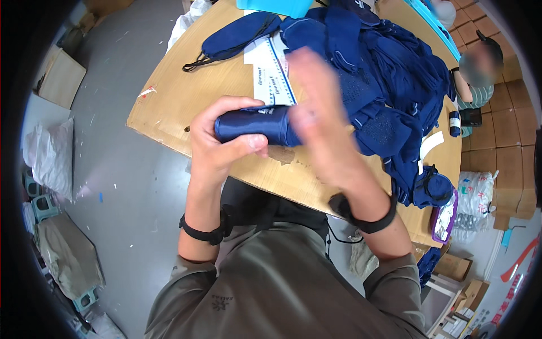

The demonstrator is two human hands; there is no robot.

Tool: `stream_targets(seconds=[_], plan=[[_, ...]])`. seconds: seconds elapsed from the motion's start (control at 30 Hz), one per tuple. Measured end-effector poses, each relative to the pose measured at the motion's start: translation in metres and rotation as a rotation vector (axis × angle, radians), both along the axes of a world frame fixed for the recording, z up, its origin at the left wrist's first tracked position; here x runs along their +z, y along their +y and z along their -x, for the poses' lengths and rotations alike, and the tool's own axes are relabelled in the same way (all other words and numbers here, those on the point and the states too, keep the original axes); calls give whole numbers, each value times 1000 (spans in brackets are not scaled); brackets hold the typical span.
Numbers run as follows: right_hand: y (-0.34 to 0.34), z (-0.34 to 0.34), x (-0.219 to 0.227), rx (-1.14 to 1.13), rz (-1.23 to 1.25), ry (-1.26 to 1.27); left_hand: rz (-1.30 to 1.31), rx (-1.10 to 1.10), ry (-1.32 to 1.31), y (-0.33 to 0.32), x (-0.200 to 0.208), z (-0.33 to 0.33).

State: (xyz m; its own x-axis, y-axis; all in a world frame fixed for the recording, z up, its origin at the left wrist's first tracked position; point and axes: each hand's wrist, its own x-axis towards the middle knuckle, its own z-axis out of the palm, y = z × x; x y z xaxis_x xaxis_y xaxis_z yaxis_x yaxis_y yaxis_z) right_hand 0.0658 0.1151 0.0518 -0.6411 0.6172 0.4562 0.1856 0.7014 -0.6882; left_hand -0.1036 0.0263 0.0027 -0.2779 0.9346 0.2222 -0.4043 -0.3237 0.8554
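My left hand is closed around a dark blue, shiny fabric roll with small white print, held above the near edge of the table. At the roll's right end is my right hand, its fingers smeared by motion. Whether it grips the roll or only touches it, I cannot tell. Just beyond the roll lie white printed paper strips. A flat blue pouch with a black cord rests at the far left of the table. Dark blue garments are heaped to the right.
The wooden table carries a light blue bin at its far edge. A purple-rimmed tray and another blue roll are at the right. A person is beyond the right side, beside stacked cartons. White bags stand on the left floor.
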Motion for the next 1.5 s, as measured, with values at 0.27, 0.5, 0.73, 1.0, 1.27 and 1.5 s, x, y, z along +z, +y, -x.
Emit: stream_targets(seconds=[0.27, 0.5, 0.73, 1.0, 1.27, 1.5], plan=[[-9, 13, -7, 143, 273, 186, 25, -91, -70, -1, 5, -8], [-9, 21, -8, 178, 258, 181, 17, -56, -114, -2, 2, -4], [-15, 7, 17, 132, 425, -63, 31, -8, -6, -7, 4, -6], [-39, -39, 23, 161, 427, -215, -103, -169, 108, -14, -1, -20], [-63, -77, 15, -4, 133, -188, 287, -232, -50, -30, 21, -55], [-72, -101, -12, -73, 825, 202, 223, -354, 63, -39, 13, -72]])
